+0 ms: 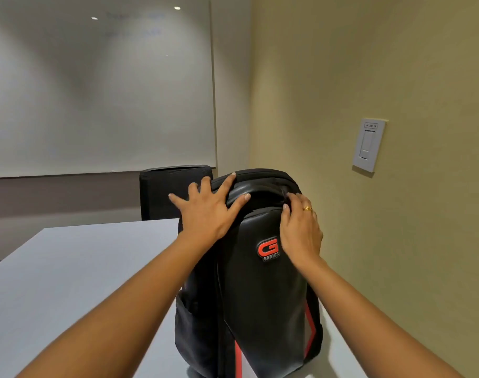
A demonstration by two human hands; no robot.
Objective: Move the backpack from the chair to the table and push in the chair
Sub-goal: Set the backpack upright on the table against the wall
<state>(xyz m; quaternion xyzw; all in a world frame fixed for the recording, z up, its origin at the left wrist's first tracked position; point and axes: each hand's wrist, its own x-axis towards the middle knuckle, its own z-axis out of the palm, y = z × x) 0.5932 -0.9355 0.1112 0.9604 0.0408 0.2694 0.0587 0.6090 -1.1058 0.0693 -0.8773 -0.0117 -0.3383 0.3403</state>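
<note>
Head view: backpack (260, 282) standing upright on the table (69, 268), steadied at its top by both hands.

Left hand (205, 211) lies open and flat, fingers spread over the upper left shoulder of the bag; right hand (301, 227) is partly curled against the upper right edge, fingertips at the top seam, though whether it pinches anything cannot be told. The bag rests near the table's right side, close to the wall that carries a light switch (369, 144). A dark chair (167, 192) shows behind the table, beyond the bag; whether it is the task's chair cannot be told. Judged from this arrangement, the transfer step is at its close; what remains calls for releasing the bag once it stands stable, then pushing the chair in under the table.
</note>
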